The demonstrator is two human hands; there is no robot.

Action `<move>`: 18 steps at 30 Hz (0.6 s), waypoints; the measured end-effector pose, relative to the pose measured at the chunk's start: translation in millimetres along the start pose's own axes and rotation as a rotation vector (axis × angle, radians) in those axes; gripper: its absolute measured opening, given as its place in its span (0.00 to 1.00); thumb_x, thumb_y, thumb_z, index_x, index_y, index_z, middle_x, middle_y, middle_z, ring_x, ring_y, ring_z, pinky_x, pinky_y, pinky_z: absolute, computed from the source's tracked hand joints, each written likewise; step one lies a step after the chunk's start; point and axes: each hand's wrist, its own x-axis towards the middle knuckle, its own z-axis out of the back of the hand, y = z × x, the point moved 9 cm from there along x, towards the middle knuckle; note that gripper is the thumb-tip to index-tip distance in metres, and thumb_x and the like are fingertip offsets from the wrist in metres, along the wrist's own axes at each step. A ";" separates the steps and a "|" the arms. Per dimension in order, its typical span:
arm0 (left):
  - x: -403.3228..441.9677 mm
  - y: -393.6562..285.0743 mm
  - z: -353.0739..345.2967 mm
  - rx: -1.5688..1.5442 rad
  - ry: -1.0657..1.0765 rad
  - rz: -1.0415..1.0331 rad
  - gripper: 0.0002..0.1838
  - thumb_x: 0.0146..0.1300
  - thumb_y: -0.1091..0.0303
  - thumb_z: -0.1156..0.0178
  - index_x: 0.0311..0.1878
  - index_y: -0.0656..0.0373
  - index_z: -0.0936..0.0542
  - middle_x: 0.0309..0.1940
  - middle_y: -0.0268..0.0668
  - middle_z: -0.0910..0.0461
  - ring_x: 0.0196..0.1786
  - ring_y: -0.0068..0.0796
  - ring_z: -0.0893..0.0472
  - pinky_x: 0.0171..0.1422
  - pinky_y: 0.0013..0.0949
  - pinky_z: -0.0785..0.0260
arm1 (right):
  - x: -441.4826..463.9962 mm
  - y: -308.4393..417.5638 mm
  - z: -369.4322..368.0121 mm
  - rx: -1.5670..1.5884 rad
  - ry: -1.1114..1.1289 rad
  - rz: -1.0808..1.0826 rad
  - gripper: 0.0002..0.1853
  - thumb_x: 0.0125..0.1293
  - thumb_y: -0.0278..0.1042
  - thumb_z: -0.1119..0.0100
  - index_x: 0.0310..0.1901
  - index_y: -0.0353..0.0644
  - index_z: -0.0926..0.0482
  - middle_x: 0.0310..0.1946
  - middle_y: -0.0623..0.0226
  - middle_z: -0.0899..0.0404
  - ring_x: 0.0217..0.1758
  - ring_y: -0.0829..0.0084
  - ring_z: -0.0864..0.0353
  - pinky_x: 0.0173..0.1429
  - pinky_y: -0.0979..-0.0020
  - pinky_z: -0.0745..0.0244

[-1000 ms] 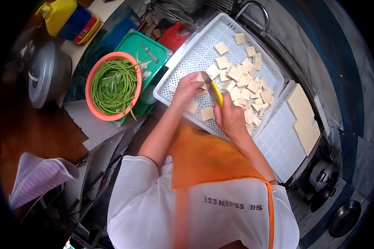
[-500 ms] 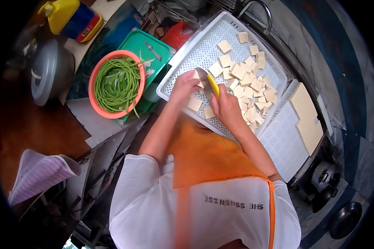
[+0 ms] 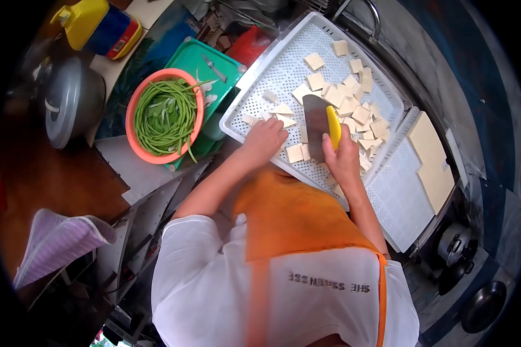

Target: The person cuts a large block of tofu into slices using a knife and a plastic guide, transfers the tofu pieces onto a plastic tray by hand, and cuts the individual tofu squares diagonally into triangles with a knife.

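Observation:
My right hand (image 3: 342,155) is closed round the yellow handle (image 3: 333,124) of a cleaver. Its broad dark blade (image 3: 315,127) hangs over a white perforated tray (image 3: 260,75), covering some tofu pieces. At the tray's near left, my left hand (image 3: 265,140) is low with fingers stretched toward triangular tofu pieces (image 3: 285,120); its fingertips touch or nearly touch them. I see nothing gripped in it. Square tofu pieces (image 3: 294,153) lie between the hands, and a heap of tofu pieces (image 3: 348,106) fills the tray's right part.
A larger tofu slab (image 3: 431,156) lies on a second white tray (image 3: 393,196) at right. To the left, an orange bowl (image 3: 131,136) of green beans (image 3: 162,124) stands by a green board (image 3: 185,55) with a small knife (image 3: 214,67). A faucet (image 3: 375,26) rises behind.
My left hand has lowered and no longer holds up the tofu piece. My right hand has moved right with the cleaver, its blade now turned broadside. Triangular pieces now show beside my left fingers.

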 end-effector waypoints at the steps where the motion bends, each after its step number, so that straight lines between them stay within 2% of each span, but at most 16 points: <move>1: -0.2 1.8 -4.9 -0.029 0.093 0.042 0.06 0.57 0.71 0.42 0.38 0.57 0.22 0.39 0.41 0.24 0.49 0.43 0.24 0.51 0.42 0.31 | -2.0 0.8 1.5 -0.010 -0.010 0.025 0.12 0.68 0.32 0.40 0.48 0.37 0.29 0.20 0.52 0.23 0.22 0.54 0.18 0.26 0.61 0.28; 2: -1.5 4.3 -11.3 -0.055 0.185 0.086 0.08 0.58 0.71 0.41 0.41 0.57 0.22 0.39 0.42 0.22 0.49 0.45 0.24 0.53 0.43 0.31 | -4.3 2.2 0.9 -0.019 -0.019 0.051 0.12 0.68 0.31 0.40 0.48 0.37 0.29 0.20 0.51 0.23 0.22 0.53 0.19 0.26 0.61 0.29; 5: -8.6 26.6 0.3 -0.456 -0.117 0.297 0.13 0.61 0.73 0.38 0.49 0.61 0.22 0.42 0.41 0.18 0.49 0.41 0.19 0.55 0.40 0.28 | -10.7 14.7 1.7 -0.028 -0.033 0.106 0.12 0.67 0.30 0.40 0.48 0.37 0.29 0.20 0.50 0.23 0.22 0.51 0.19 0.25 0.60 0.29; 8: -12.4 65.7 -25.1 -0.906 -0.246 0.524 0.16 0.64 0.73 0.37 0.55 0.63 0.23 0.45 0.37 0.17 0.48 0.30 0.17 0.54 0.32 0.25 | -16.5 36.4 3.2 -0.051 -0.039 0.209 0.12 0.65 0.27 0.40 0.47 0.36 0.29 0.20 0.50 0.23 0.21 0.49 0.21 0.24 0.57 0.28; 9: -10.2 63.7 -29.1 -1.325 -0.308 0.620 0.14 0.69 0.72 0.41 0.55 0.63 0.24 0.46 0.34 0.17 0.46 0.22 0.17 0.50 0.26 0.24 | -17.8 44.5 2.0 -0.063 -0.039 0.260 0.13 0.64 0.26 0.40 0.47 0.35 0.30 0.20 0.49 0.23 0.21 0.48 0.21 0.24 0.56 0.27; 12: -5.5 54.7 -25.4 -1.655 -0.357 0.805 0.15 0.70 0.71 0.42 0.58 0.64 0.25 0.47 0.35 0.17 0.47 0.23 0.17 0.51 0.26 0.24 | -18.6 60.1 -8.4 -0.088 -0.018 0.342 0.12 0.63 0.25 0.40 0.46 0.36 0.29 0.20 0.52 0.24 0.19 0.50 0.22 0.22 0.56 0.27; 13: -4.8 51.3 -22.4 -1.668 -0.370 0.842 0.15 0.70 0.73 0.44 0.58 0.64 0.26 0.49 0.37 0.17 0.49 0.25 0.17 0.53 0.27 0.24 | -18.3 59.8 -13.0 -0.100 0.003 0.346 0.12 0.63 0.25 0.40 0.46 0.36 0.29 0.20 0.52 0.23 0.19 0.51 0.22 0.22 0.56 0.27; 18: 1.9 44.3 -11.0 -1.756 -0.398 0.771 0.19 0.68 0.78 0.48 0.61 0.64 0.26 0.52 0.39 0.17 0.53 0.27 0.17 0.55 0.27 0.25 | -19.3 68.6 -15.1 -0.115 0.024 0.378 0.11 0.63 0.26 0.40 0.46 0.36 0.29 0.19 0.52 0.24 0.19 0.50 0.22 0.22 0.56 0.27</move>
